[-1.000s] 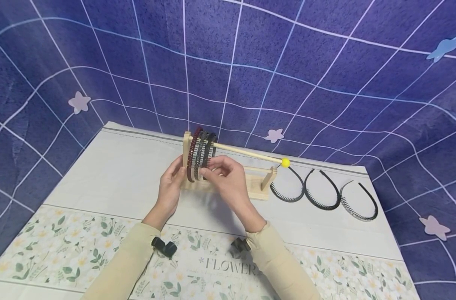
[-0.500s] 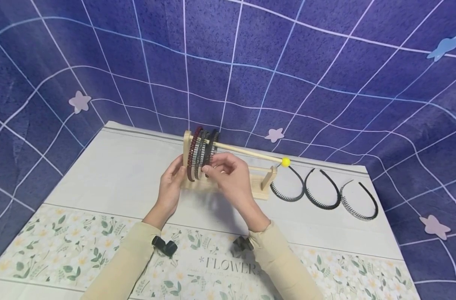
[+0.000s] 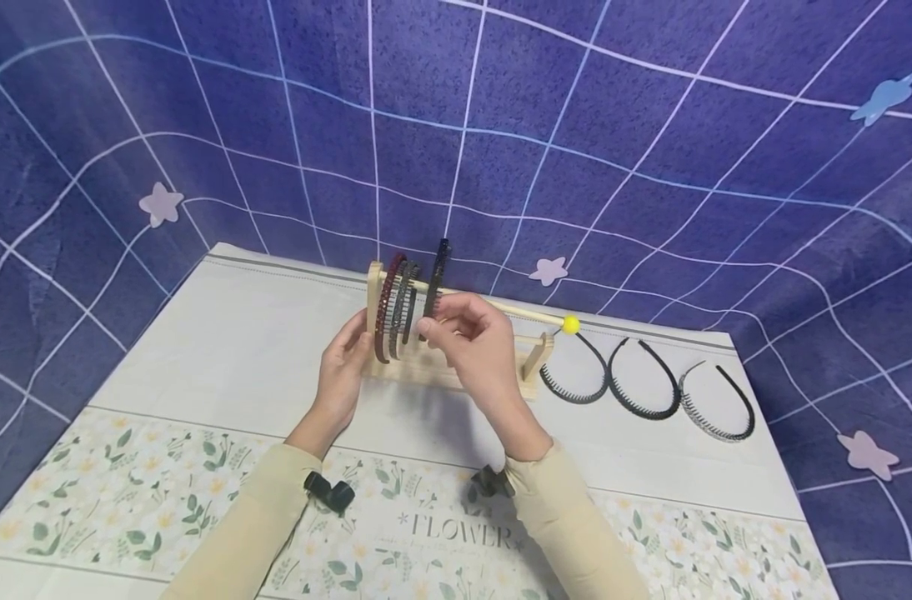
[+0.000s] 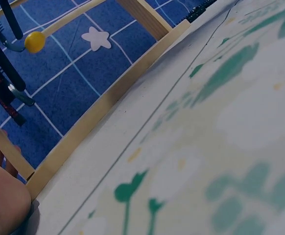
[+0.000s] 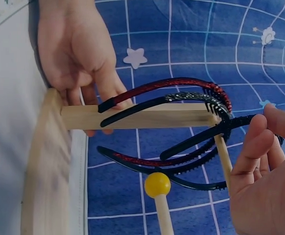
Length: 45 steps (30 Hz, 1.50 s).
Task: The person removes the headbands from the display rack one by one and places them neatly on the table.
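My left hand (image 3: 339,383) grips the left upright (image 3: 373,292) of a wooden headband stand; the right wrist view shows fingers wrapped behind that post (image 5: 137,117). Thumb and fingers of my right hand (image 3: 478,350) pinch a black toothed headband (image 3: 438,271), which stands tilted around the stand's upper rod (image 3: 531,313), apart from the others. Nearer the upright hang a dark red glittery headband (image 3: 385,312) and darker ones beside it, among them a silver-black sparkly headband (image 5: 186,96). A yellow ball (image 3: 571,324) caps the rod's free end.
Right of the stand, three headbands lie on the white table: a black toothed one (image 3: 576,399), another black one (image 3: 643,412) and a grey-and-black one (image 3: 749,421). A floral cloth (image 3: 201,500) covers the near side. Behind hangs a blue gridded curtain (image 3: 426,125).
My right hand has drawn the black headband rightward along the rod, away from the others, and its top has risen. My left hand has stayed at the upright.
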Available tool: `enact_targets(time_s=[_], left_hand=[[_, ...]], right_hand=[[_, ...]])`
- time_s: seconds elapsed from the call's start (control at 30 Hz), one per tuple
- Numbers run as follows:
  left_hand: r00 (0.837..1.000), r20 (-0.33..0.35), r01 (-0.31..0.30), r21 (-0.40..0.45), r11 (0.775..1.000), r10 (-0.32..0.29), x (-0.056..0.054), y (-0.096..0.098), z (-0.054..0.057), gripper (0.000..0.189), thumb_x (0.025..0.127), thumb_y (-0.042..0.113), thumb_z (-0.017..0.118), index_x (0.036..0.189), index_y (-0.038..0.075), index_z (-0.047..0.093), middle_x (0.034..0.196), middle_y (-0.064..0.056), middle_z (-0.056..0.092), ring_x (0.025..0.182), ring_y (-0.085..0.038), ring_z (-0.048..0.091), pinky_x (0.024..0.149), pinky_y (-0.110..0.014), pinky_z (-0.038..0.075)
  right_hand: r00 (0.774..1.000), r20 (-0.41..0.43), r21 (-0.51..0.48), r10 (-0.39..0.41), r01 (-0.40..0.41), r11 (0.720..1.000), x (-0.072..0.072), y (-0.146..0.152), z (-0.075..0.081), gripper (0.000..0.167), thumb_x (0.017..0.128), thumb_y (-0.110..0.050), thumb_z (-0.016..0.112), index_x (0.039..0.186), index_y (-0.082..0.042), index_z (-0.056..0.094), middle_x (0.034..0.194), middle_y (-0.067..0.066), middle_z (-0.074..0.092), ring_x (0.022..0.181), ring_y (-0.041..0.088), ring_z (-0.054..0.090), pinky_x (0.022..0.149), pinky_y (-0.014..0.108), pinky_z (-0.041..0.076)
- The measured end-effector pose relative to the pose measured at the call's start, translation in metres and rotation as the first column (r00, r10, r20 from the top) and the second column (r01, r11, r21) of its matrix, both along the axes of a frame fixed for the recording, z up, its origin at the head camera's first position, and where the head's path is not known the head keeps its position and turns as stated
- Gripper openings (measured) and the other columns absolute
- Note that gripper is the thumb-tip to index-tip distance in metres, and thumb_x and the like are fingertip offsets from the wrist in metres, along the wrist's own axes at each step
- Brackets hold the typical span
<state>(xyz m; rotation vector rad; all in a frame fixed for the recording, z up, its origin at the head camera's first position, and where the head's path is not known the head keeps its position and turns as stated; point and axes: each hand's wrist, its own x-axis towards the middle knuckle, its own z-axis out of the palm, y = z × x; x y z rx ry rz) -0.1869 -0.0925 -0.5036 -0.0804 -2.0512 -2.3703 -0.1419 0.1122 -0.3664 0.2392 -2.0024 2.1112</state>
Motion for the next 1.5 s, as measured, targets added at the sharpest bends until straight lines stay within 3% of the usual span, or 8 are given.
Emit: enact_targets(time_s=[0.3,0.7,1.13,1.5], left_hand=[[1.0,0.006,0.003,0.001,1.0,-0.003,0.001,-0.001,0.0,0.055,0.12,0.023,0.048,0.172,0.009,0.037,0.177,-0.006,0.039,0.163,-0.023,0.036,0.134,-0.033,0.035],[1.0,0.014,-0.004,0.001,1.0,0.004,0.0,-0.001,-0.002,0.055,0.12,0.022,0.047,0.172,0.009,0.037,0.176,-0.008,0.039,0.163,-0.023,0.036,0.134,-0.031,0.036],[1.0,0.006,0.0,0.008,1.0,0.0,0.0,0.0,-0.001,0.055,0.12,0.022,0.047,0.172,0.008,0.036,0.177,-0.008,0.037,0.165,-0.024,0.032,0.135,-0.031,0.033],[1.0,0.008,0.005,0.01,1.0,-0.005,-0.001,0.0,0.001,0.055,0.12,0.021,0.046,0.173,0.008,0.035,0.178,-0.008,0.036,0.165,-0.023,0.032,0.135,-0.029,0.033]], right_hand=[[1.0,-0.025,-0.012,-0.013,0.012,1.0,0.002,0.003,0.009,0.022,0.091,0.005,0.086,0.109,0.009,0.074,0.083,-0.009,0.074,0.065,0.005,0.068,0.045,0.015,0.04],[0.997,-0.071,0.001,-0.032,0.032,0.999,0.002,0.016,0.009,0.02,0.092,0.007,0.084,0.109,0.01,0.073,0.082,-0.01,0.074,0.065,0.005,0.066,0.046,0.016,0.041],[0.996,-0.05,-0.035,-0.076,0.074,0.997,0.003,0.042,0.009,0.015,0.096,0.007,0.08,0.107,0.0,0.074,0.086,-0.008,0.076,0.066,0.006,0.066,0.048,0.015,0.041],[0.992,-0.058,-0.104,-0.113,0.107,0.989,0.007,0.06,0.011,0.023,0.097,0.01,0.077,0.107,-0.011,0.077,0.083,-0.004,0.074,0.061,0.008,0.065,0.047,0.016,0.045]])
